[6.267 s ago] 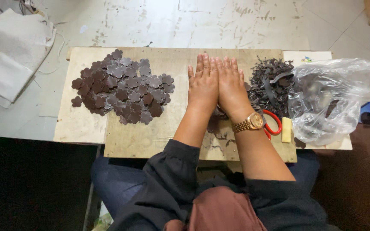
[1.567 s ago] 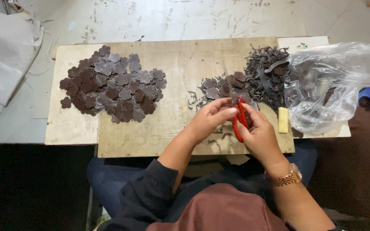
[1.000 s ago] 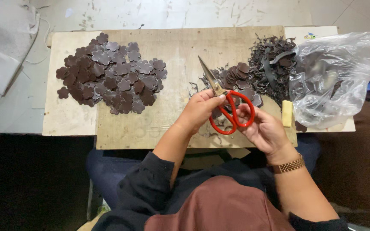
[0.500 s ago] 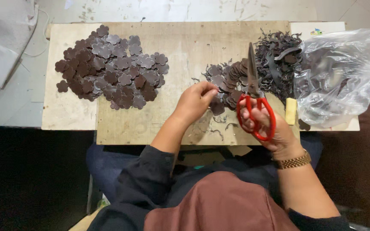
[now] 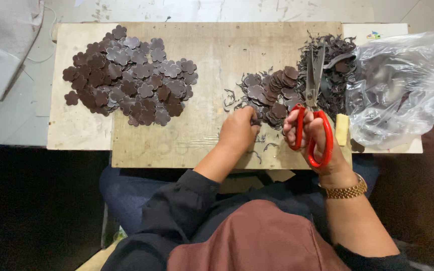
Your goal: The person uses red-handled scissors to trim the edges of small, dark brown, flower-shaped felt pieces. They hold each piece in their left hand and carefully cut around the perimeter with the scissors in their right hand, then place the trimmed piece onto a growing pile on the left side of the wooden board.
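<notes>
My right hand point(image 5: 317, 145) grips red-handled scissors point(image 5: 313, 108), blades pointing away from me over a heap of dark scraps point(image 5: 335, 65). My left hand point(image 5: 238, 131) rests on the wooden board point(image 5: 212, 65), fingertips pinching a dark brown piece at the edge of a small pile of round brown pieces point(image 5: 272, 93). A large pile of dark brown flower-shaped pieces point(image 5: 129, 75) lies on the board's left part, well away from both hands.
A crumpled clear plastic bag point(image 5: 403, 85) lies at the right end of the board, holding more dark pieces. A small pale yellow block point(image 5: 342, 129) sits beside the scissors. Thin curled offcuts litter the board near my hands. White cloth point(image 5: 1, 50) lies far left.
My hands went from lying flat on the board to picking up the scissors; the right hand swung the blades upright and rightward, while the left reached to the small pile.
</notes>
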